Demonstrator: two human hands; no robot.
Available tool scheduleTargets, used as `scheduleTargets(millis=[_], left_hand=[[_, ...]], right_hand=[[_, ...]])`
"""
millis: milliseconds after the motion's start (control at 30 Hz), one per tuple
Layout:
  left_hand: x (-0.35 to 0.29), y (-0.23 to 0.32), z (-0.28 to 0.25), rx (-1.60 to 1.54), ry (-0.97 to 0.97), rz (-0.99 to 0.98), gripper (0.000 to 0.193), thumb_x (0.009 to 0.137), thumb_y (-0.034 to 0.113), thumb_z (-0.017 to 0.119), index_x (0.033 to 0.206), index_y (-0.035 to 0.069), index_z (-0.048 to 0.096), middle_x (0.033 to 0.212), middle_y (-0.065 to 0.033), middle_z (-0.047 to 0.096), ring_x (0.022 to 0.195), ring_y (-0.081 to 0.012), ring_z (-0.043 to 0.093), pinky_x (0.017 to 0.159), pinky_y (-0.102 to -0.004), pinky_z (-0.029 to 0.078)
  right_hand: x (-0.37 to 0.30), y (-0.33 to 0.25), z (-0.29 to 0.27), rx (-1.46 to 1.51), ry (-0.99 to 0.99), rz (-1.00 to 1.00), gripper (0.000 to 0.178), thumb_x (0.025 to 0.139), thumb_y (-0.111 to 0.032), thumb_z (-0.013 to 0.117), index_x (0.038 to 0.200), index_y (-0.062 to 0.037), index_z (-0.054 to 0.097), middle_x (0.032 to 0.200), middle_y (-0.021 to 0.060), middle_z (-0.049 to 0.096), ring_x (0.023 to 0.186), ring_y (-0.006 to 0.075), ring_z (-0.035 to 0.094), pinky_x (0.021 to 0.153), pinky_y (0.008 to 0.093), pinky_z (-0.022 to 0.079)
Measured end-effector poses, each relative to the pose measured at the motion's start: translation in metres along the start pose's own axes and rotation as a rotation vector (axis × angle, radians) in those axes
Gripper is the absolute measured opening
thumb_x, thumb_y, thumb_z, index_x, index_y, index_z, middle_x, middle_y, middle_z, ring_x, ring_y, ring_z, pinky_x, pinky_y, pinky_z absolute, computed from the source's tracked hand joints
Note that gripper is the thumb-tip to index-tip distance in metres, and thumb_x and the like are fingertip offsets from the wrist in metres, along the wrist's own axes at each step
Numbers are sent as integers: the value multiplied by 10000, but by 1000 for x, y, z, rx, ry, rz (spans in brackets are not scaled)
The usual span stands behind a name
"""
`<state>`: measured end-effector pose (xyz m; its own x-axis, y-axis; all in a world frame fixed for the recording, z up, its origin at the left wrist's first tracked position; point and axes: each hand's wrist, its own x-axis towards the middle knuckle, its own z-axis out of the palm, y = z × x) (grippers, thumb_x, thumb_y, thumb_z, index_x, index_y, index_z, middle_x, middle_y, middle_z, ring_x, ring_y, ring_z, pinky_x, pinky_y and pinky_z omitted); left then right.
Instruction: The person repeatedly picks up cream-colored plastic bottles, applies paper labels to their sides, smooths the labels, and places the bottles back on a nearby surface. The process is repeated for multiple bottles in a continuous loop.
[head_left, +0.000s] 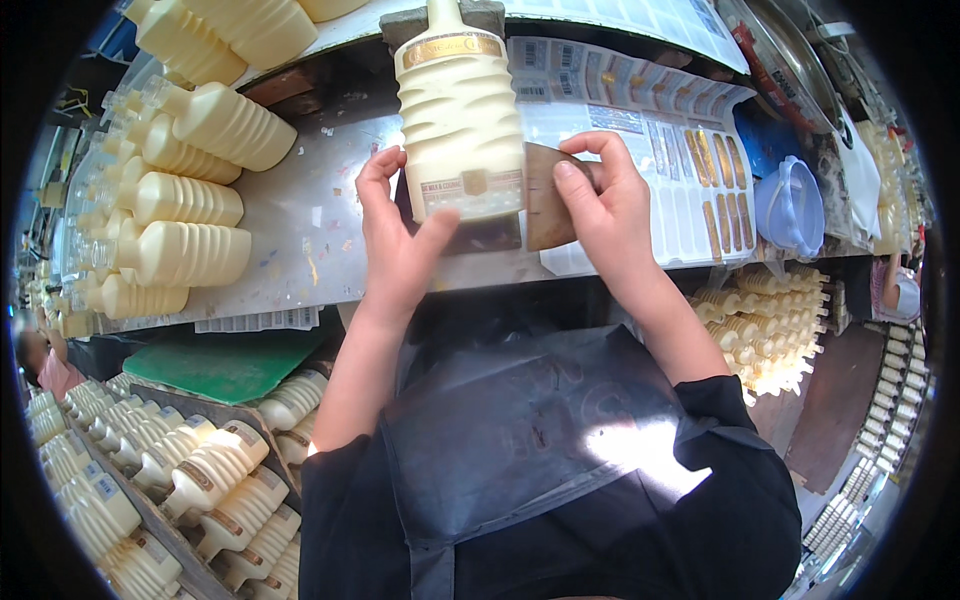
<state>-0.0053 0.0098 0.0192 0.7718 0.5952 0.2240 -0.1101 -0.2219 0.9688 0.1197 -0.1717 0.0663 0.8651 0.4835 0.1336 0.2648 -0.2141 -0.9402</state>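
Observation:
A cream-coloured plastic bottle (460,115) with wavy ridges lies flat on a dark block at the table's edge, its neck pointing away from me. A gold label band crosses its shoulder, and a pale label (475,190) sits near its base. My left hand (395,235) grips the bottle's lower left side, its thumb slightly blurred over the label's corner. In my right hand (610,205) is a thin brown flat scraper (545,195), pinched between thumb and curled fingers. The scraper's left edge meets the right side of the bottle near the base label.
Ridged cream bottles (190,215) are stacked along the table's left side. Label sheets (650,150), some with gold strips, spread to the right beside a lavender basket (790,205). Crates of labelled bottles (220,465) stand lower left, near a green board (220,360). Another person (60,370) is far left.

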Motion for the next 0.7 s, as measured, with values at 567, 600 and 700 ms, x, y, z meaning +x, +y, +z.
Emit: scheduleTargets(millis=[567, 600, 700], left_hand=[[5, -19, 21, -114, 97, 25, 487, 1075, 258, 465, 1442, -22, 312, 1388, -196, 495, 1258, -237, 489, 1134, -395, 346], [5, -19, 21, -119, 96, 22, 488, 1075, 258, 466, 1444, -21, 311, 1387, -195, 496, 1257, -236, 490, 1133, -394, 347], [6, -20, 20, -117, 88, 26, 492, 1077, 262, 465, 1449, -19, 308, 1386, -194, 496, 1258, -235, 489, 1131, -393, 348]], right_hand=[[-10, 7, 4, -197, -79, -141, 168, 981, -201, 629, 1103, -89, 600, 663, 141, 644, 629, 345, 673, 587, 420, 501], [-10, 6, 6, -242, -132, -231, 168, 980, -200, 631, 1103, -88, 602, 662, 139, 645, 632, 347, 675, 586, 421, 503], [-3, 13, 6, -267, -52, -135, 161, 987, -210, 614, 1115, -111, 604, 664, 135, 647, 642, 358, 679, 593, 432, 508]])
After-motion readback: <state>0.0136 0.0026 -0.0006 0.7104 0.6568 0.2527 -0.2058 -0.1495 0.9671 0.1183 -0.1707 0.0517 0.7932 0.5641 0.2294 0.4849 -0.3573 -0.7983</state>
